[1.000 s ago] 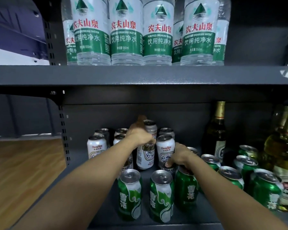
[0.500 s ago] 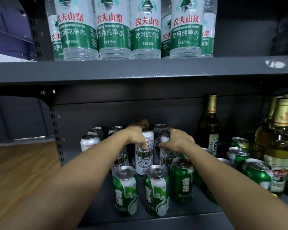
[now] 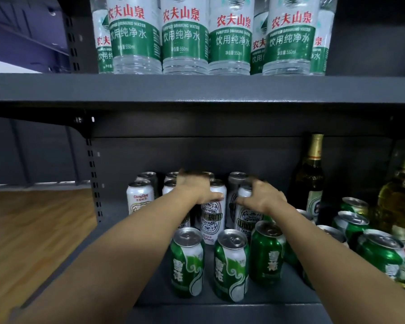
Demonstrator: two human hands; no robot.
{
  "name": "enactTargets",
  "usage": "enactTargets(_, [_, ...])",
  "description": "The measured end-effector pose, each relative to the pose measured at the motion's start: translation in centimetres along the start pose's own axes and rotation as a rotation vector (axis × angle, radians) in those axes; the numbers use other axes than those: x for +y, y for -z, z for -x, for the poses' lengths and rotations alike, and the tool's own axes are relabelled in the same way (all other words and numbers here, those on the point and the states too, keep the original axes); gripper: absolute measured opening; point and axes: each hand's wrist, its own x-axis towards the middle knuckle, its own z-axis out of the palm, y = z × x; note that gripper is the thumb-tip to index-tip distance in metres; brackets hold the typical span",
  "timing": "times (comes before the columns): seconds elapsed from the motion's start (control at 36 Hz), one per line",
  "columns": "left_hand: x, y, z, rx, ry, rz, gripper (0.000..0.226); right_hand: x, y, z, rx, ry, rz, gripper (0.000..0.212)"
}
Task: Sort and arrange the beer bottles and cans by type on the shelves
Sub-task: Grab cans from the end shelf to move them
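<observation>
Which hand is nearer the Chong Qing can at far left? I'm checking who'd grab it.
Left. The left hand grips a white can just right of the Chong Qing can; the right hand holds another white can farther right.

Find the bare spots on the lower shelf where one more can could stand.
Bare shelf lies left of the white cans and green cans, out to the upright. A narrow strip runs along the front edge. Right of centre, cans and bottles crowd together.
</observation>
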Motion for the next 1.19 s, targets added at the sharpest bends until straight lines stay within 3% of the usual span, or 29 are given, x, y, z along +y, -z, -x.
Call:
enactTargets(0.25, [-1.2,1.7,-0.8,-0.252,0.004,0.259,0.069,0.0,-0.3,-0.2,-0.011,-0.004,-0.094,0.073])
enactTargets(0.33, [-0.2,0.9,-1.1,-0.200,-0.009,0.233,0.083,0.0,-0.4,-0.2,-0.002,-0.007,-0.100,0.073])
enactTargets(0.44, [1.0,-0.4,-1.1,0.041,0.003,0.004,0.085,0.3,-0.5,-0.3,0.005,-0.001,-0.101,0.072])
enactTargets(0.61, [-0.6,1.4,-1.4,-0.262,-0.005,0.288,0.057,0.3,-0.6,-0.5,0.021,0.009,-0.108,0.070])
enactTargets(0.72, [-1.4,1.6,-1.6,-0.321,-0.039,0.349,0.054,0.3,-0.6,-0.7,0.034,0.017,-0.123,0.064])
enactTargets(0.97, [-0.2,1.0,-1.5,-0.289,-0.148,0.329,0.085,0.4,-0.8,-0.6,0.059,0.031,-0.131,0.064])
enactTargets(1.19, [-0.8,1.5,-1.6,-0.228,-0.177,0.288,0.067,0.5,-0.6,-0.4,0.057,0.037,-0.129,0.065])
